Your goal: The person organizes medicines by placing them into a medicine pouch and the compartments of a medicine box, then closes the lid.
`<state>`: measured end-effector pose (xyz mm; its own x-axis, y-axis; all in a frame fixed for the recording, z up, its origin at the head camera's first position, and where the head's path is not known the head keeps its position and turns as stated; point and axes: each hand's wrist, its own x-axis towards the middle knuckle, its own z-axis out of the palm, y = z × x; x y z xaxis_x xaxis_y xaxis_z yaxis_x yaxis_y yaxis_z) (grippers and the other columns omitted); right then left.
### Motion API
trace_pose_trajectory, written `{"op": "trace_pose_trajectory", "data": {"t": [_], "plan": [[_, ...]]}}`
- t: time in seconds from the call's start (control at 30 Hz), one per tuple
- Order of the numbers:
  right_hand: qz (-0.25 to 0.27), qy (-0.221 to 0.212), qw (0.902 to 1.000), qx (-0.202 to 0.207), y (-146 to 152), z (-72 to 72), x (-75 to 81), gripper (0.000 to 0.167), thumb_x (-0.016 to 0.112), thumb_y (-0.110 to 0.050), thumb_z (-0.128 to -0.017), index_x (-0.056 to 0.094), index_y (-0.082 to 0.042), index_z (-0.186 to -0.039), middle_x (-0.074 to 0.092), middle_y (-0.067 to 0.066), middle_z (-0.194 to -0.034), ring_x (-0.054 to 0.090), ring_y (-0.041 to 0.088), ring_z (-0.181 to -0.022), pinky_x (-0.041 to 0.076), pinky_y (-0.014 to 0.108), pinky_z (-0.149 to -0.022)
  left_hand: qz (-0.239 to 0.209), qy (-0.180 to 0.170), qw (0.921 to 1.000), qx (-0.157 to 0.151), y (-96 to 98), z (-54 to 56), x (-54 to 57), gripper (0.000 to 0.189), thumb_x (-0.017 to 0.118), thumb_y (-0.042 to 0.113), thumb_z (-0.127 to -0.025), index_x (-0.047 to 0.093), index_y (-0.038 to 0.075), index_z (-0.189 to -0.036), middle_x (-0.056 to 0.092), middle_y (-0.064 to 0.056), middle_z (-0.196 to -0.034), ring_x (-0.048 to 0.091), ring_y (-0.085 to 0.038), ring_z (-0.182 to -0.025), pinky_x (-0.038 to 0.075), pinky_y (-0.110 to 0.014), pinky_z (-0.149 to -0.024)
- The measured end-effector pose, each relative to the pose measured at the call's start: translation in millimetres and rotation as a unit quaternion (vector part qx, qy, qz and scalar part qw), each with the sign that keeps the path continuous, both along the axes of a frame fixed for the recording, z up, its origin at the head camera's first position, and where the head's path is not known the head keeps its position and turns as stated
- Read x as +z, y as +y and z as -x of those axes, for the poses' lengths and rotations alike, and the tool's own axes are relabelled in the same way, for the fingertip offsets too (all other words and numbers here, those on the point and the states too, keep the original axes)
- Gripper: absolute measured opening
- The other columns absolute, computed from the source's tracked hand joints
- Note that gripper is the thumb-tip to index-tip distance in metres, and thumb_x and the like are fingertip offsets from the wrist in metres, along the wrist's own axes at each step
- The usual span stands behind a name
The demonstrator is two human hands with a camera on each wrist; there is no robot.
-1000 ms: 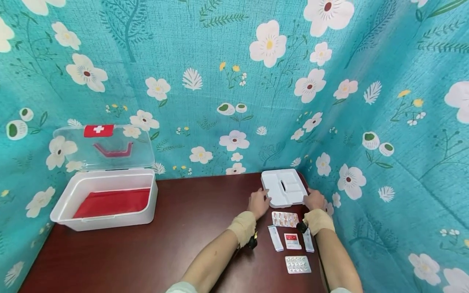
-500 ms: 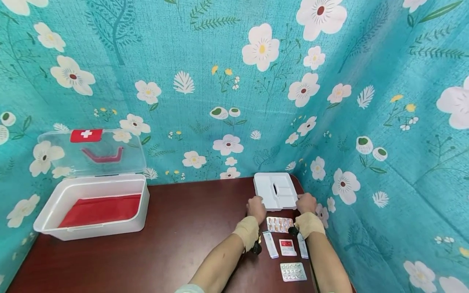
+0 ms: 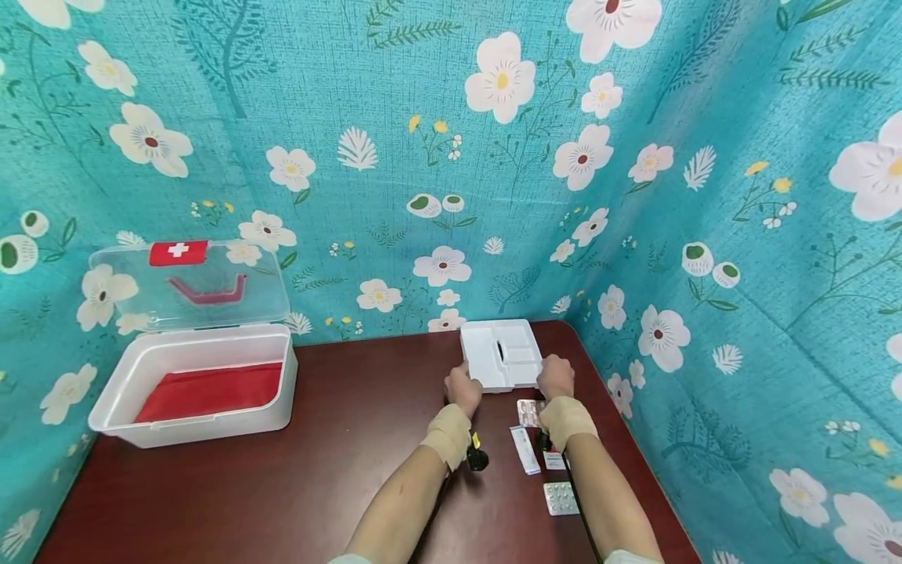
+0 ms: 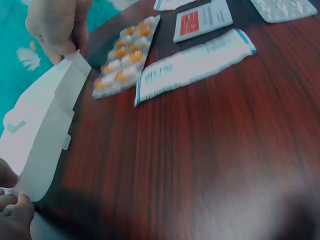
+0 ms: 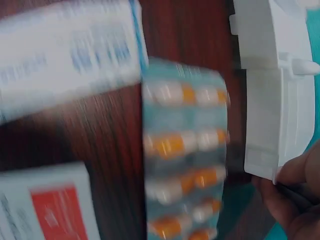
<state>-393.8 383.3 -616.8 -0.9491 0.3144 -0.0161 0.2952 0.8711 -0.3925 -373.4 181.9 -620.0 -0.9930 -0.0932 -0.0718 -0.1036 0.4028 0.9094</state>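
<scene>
Both hands hold a white divided tray point(image 3: 486, 366) with a slot in its middle, at the back right of the table. My left hand point(image 3: 463, 389) grips its near left corner; in the left wrist view the thumb and fingers point(image 4: 19, 212) pinch the rim. The right hand point(image 3: 556, 376) pinches the near right corner, fingers point(image 5: 280, 200) under the edge in the right wrist view. Just in front of the tray lies a blister pack of orange-and-white capsules point(image 5: 185, 155), beside a long white-and-blue packet point(image 4: 195, 65).
A small red-and-white packet point(image 4: 204, 21) and a silver blister pack point(image 3: 561, 499) lie nearer, partly behind the right forearm. At left stands a white first-aid box point(image 3: 190, 433), its clear lid point(image 3: 134, 274) raised and a red cloth point(image 3: 211, 393) inside. Floral curtains point(image 3: 380, 227) border the table.
The tray has slid left along the back of the table, with both hands moving along with it. The right forearm now covers part of the small packets. The head view has shifted slightly.
</scene>
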Motion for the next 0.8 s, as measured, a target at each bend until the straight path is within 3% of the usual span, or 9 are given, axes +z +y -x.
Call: {"op": "trace_pose_trajectory", "data": {"t": [0.03, 0.1, 0.17, 0.23, 0.4, 0.5, 0.63, 0.8], "plan": [[-0.004, 0.000, 0.9999, 0.013, -6.5, -2.3, -0.1, 0.027, 0.057, 0.003, -0.086, 0.070, 0.008, -0.109, 0.068, 0.033, -0.104, 0.065, 0.050, -0.097, 0.054, 0.056, -0.085, 0.000, 0.002, 1.0000, 0.003, -7.0, -2.8, -0.5, 0.053, 0.051, -0.007, -0.086, 0.058, 0.001, -0.138, 0.065, -0.024, -0.127, 0.064, -0.047, -0.104, 0.049, -0.038, -0.074], [-0.013, 0.004, 0.9994, 0.033, -21.4, -6.9, -1.4, 0.019, 0.057, 0.003, -0.086, 0.071, 0.007, -0.099, 0.069, 0.031, -0.097, 0.066, 0.049, -0.091, 0.055, 0.055, -0.080, -0.001, 0.008, 0.9999, 0.008, -24.0, -8.4, -2.7, 0.054, 0.050, -0.008, -0.083, 0.062, 0.004, -0.134, 0.070, -0.023, -0.116, 0.064, -0.044, -0.097, 0.044, -0.038, -0.070], [-0.031, 0.011, 0.9976, 0.061, -39.6, -11.5, -3.4, 0.013, 0.058, 0.004, -0.086, 0.070, 0.006, -0.091, 0.069, 0.030, -0.091, 0.068, 0.047, -0.086, 0.056, 0.053, -0.075, 0.003, 0.011, 0.9996, 0.027, -43.6, -14.7, -4.5, 0.055, 0.053, -0.008, -0.080, 0.065, 0.007, -0.131, 0.072, -0.020, -0.113, 0.064, -0.037, -0.101, 0.044, -0.038, -0.069], [-0.051, 0.030, 0.9941, 0.090, -61.0, -15.2, -4.6, 0.010, 0.059, 0.004, -0.085, 0.068, 0.006, -0.084, 0.069, 0.028, -0.085, 0.069, 0.044, -0.081, 0.056, 0.052, -0.070, 0.009, 0.011, 0.9989, 0.044, -66.2, -19.7, -4.7, 0.055, 0.055, -0.006, -0.078, 0.068, 0.011, -0.129, 0.075, -0.017, -0.106, 0.066, -0.033, -0.096, 0.047, -0.040, -0.070], [-0.060, 0.091, 0.9850, 0.134, -116.8, -32.0, -3.2, 0.010, 0.060, 0.005, -0.082, 0.066, 0.004, -0.075, 0.069, 0.027, -0.078, 0.069, 0.044, -0.074, 0.055, 0.052, -0.064, 0.003, 0.015, 0.9974, 0.070, -124.6, -38.6, -5.0, 0.055, 0.056, -0.003, -0.078, 0.066, 0.008, -0.131, 0.072, -0.012, -0.120, 0.066, -0.029, -0.117, 0.054, -0.045, -0.094], [-0.042, 0.102, 0.9840, 0.141, -142.5, -54.9, -6.1, 0.015, 0.058, 0.005, -0.084, 0.065, 0.001, -0.072, 0.069, 0.024, -0.075, 0.069, 0.043, -0.071, 0.054, 0.051, -0.060, -0.011, 0.026, 0.9969, 0.074, -150.9, -64.3, -10.6, 0.053, 0.055, -0.005, -0.079, 0.063, 0.001, -0.131, 0.069, -0.016, -0.123, 0.065, -0.029, -0.118, 0.051, -0.043, -0.100], [-0.038, 0.115, 0.9805, 0.155, -168.0, -94.7, -9.6, 0.018, 0.057, 0.004, -0.088, 0.066, 0.001, -0.073, 0.069, 0.021, -0.072, 0.069, 0.040, -0.067, 0.054, 0.048, -0.055, -0.035, 0.035, 0.9955, 0.081, -177.1, -107.7, -15.6, 0.049, 0.055, -0.007, -0.082, 0.062, -0.004, -0.131, 0.066, -0.021, -0.125, 0.064, -0.032, -0.119, 0.050, -0.044, -0.099], [-0.059, 0.146, 0.9721, 0.174, -193.2, -146.5, -11.3, 0.011, 0.062, 0.007, -0.082, 0.064, 0.001, -0.074, 0.067, 0.019, -0.067, 0.068, 0.038, -0.062, 0.053, 0.046, -0.052, -0.070, 0.030, 0.9957, 0.054, -208.7, -156.1, -13.6, 0.048, 0.055, -0.012, -0.085, 0.057, -0.010, -0.133, 0.061, -0.029, -0.129, 0.060, -0.039, -0.122, 0.049, -0.045, -0.099]]}}
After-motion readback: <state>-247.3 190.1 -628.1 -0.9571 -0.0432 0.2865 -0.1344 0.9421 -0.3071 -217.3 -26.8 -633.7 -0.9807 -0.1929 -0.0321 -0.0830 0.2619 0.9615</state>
